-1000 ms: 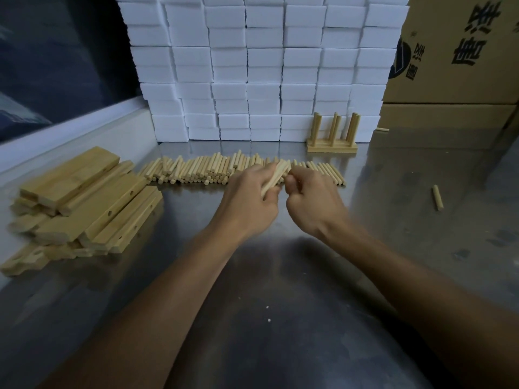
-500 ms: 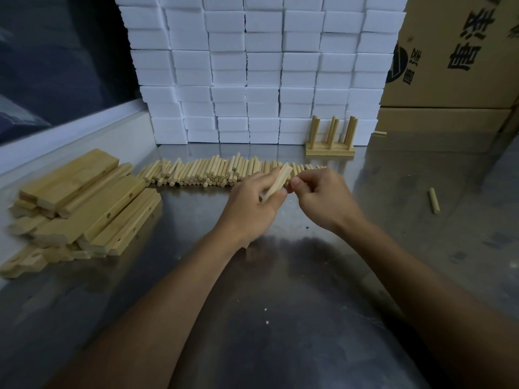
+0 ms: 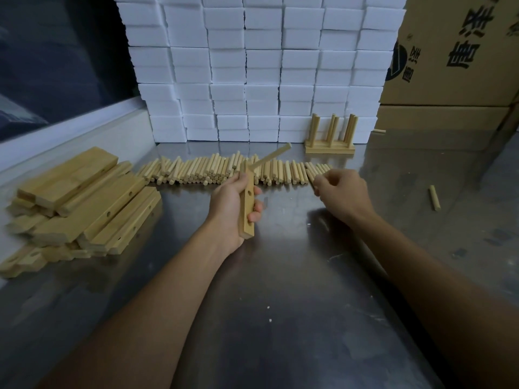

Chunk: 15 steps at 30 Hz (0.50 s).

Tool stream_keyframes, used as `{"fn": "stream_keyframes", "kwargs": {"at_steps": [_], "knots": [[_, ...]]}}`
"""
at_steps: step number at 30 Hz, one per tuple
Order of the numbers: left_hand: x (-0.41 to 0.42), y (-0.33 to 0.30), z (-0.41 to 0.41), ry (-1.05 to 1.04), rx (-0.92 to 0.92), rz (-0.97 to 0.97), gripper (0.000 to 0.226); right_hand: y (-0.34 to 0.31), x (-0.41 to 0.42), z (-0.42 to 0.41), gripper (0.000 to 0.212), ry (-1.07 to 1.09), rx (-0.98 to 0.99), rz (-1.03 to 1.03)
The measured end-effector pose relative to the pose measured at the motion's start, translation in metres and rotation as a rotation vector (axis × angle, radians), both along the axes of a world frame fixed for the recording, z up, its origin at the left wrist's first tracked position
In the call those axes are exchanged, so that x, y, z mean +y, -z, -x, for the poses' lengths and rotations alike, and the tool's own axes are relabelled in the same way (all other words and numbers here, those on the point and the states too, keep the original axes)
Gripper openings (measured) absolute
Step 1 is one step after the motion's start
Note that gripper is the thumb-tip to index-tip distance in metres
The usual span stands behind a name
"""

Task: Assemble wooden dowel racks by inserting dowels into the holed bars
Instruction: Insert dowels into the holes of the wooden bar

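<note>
While the left hand (image 3: 233, 204) grips a holed bar (image 3: 247, 203) upright above the table (image 3: 280, 304), one dowel (image 3: 271, 157) juts from its top hole. Just right, the right hand (image 3: 341, 192) hangs loosely curled, holding nothing, at the dowel row's (image 3: 224, 171) right end.

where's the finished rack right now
In the head view the finished rack stands far right of centre on the steel table, against the white foam blocks, just beyond the dowel row.

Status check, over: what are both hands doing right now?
Left hand grips holed bar, one dowel seated. Right hand at dowel row. Nothing blocking.
</note>
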<state>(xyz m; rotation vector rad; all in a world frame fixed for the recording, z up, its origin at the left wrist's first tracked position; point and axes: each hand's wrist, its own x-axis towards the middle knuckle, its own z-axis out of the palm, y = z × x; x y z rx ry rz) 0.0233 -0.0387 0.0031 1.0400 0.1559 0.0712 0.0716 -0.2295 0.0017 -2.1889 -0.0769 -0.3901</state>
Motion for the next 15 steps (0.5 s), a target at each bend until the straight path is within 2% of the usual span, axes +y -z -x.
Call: {"fn": "stream_keyframes", "kwargs": {"at_steps": [3,4,9,12,15], "knots": [[0.002,0.001,-0.002,-0.031,-0.002,0.094,0.017,0.002,0.006,-0.012,0.007,-0.008,-0.025,0.157],[0.003,0.002,-0.003,-0.037,-0.005,0.098,0.016,0.002,0.011,-0.018,0.008,-0.015,-0.046,0.208],[0.002,0.004,-0.006,-0.043,-0.014,0.075,0.014,0.002,0.041,-0.049,0.038,-0.057,-0.126,0.490],[0.003,0.004,-0.006,-0.039,-0.021,0.071,0.015,0.003,0.055,-0.065,0.038,-0.056,-0.094,0.737],[0.002,0.004,-0.006,-0.039,-0.030,0.060,0.015,-0.004,0.058,-0.073,0.035,-0.056,-0.010,0.699]]}}
